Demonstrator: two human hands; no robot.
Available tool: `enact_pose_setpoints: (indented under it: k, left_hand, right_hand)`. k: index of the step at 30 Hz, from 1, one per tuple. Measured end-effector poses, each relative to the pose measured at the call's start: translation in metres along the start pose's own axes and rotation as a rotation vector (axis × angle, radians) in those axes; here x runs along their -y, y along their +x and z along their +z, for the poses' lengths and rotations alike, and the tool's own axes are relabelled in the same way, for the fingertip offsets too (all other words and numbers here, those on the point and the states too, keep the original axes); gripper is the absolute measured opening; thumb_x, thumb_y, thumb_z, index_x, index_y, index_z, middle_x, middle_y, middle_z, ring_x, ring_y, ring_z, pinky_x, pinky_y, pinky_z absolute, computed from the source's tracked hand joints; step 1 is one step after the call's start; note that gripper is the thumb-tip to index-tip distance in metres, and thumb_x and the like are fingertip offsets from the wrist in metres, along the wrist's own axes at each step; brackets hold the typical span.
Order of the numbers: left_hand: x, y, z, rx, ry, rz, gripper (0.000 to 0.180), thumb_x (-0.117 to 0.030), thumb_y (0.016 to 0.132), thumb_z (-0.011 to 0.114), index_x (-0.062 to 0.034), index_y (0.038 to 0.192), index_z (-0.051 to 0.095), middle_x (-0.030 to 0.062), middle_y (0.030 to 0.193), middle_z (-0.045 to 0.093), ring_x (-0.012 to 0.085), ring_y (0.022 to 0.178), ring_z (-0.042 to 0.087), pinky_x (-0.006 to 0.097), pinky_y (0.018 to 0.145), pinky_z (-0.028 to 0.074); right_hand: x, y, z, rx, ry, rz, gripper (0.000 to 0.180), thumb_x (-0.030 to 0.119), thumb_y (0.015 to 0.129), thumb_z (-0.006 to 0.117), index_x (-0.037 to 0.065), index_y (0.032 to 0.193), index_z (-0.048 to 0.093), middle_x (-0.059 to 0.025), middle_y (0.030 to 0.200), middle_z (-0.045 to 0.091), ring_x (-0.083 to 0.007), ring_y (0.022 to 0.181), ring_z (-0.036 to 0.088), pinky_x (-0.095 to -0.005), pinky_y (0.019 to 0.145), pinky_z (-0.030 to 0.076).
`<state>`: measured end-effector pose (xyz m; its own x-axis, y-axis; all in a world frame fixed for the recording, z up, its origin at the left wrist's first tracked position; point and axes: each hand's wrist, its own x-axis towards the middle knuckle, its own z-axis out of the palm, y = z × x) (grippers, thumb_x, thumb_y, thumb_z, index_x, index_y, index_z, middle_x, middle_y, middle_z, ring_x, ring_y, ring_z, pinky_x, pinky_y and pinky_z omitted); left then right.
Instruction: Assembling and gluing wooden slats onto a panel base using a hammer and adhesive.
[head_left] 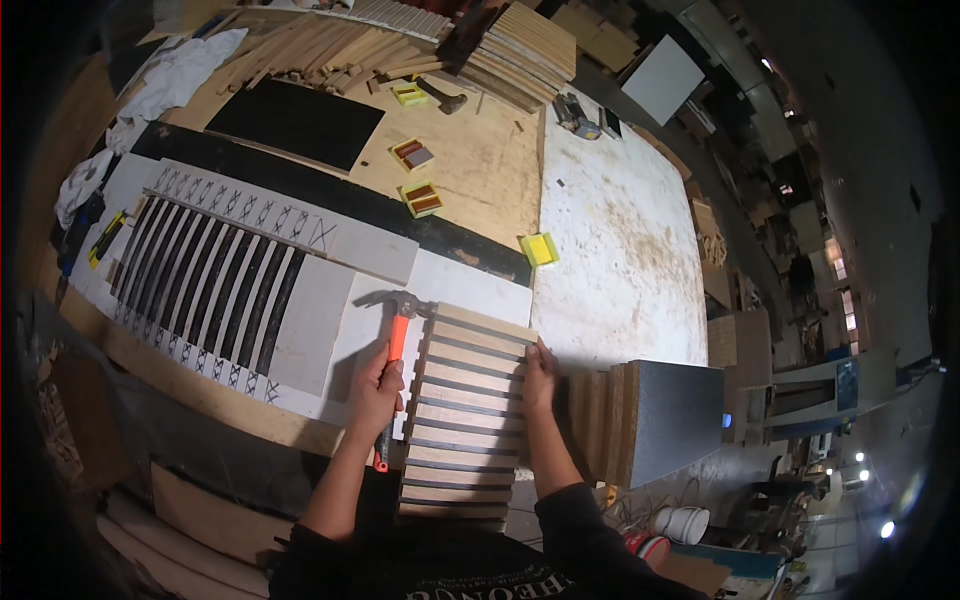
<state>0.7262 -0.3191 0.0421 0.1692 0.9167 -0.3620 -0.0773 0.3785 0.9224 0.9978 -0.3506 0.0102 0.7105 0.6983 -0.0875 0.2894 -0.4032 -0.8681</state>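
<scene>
My left hand is closed round the handle of a claw hammer, orange with a dark metal head pointing away from me. Just right of it is a slatted wooden panel, pale strips with dark gaps between them, reaching from the table edge toward my body. My right hand grips the panel's right edge near its far corner, thumb and fingers partly hidden. The hammer's head lies close to the panel's far left corner; whether they touch I cannot tell.
A slotted board with pencilled crosses lies at left. Beyond are a black panel, yellow boxes, a hatchet-like tool and piled wood strips. Stacked boards stand at right, beside the white tabletop.
</scene>
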Motion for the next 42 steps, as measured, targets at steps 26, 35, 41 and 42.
enact_pose_setpoints:
  k: [26,35,41,42]
  left_hand:
    - [0.009,0.003,-0.005,-0.190,-0.088,0.118,0.038,-0.012,0.091,0.050,-0.0129,0.130,0.050,0.0003,0.060,0.047,0.0075,0.041,0.046,0.024,0.040,0.040]
    - [0.000,-0.017,-0.015,-0.025,0.035,0.001,0.032,-0.014,0.092,0.048,-0.0062,0.123,0.052,0.0018,0.064,0.049,0.0078,0.041,0.047,0.023,0.039,0.039]
    - [-0.007,-0.011,-0.025,-0.012,0.205,0.071,0.035,-0.010,0.091,0.050,-0.0068,0.125,0.049,0.0016,0.069,0.050,0.0074,0.048,0.046,0.022,0.039,0.041]
    - [-0.004,-0.008,-0.026,-0.058,0.221,0.161,0.035,-0.010,0.090,0.050,-0.0057,0.125,0.050,0.0013,0.067,0.049,0.0072,0.046,0.046,0.022,0.039,0.040]
  right_hand:
    - [0.002,-0.008,0.003,0.024,0.014,-0.062,0.043,0.031,0.090,0.053,0.001,0.119,0.055,-0.0172,0.118,0.052,-0.0263,0.111,0.048,-0.0367,0.098,0.035]
    - [0.001,-0.004,0.009,-0.055,0.026,-0.067,0.036,0.024,0.089,0.054,0.000,0.115,0.057,-0.0184,0.115,0.055,-0.0273,0.107,0.051,-0.0359,0.095,0.037]
    - [0.000,0.008,0.020,-0.154,0.013,-0.095,0.032,0.023,0.087,0.056,0.001,0.110,0.061,-0.0192,0.104,0.060,-0.0294,0.100,0.054,-0.0371,0.090,0.039]
    - [-0.005,0.012,0.024,-0.139,0.022,-0.069,0.034,0.025,0.087,0.057,0.001,0.110,0.061,-0.0165,0.103,0.060,-0.0258,0.098,0.055,-0.0354,0.088,0.041]
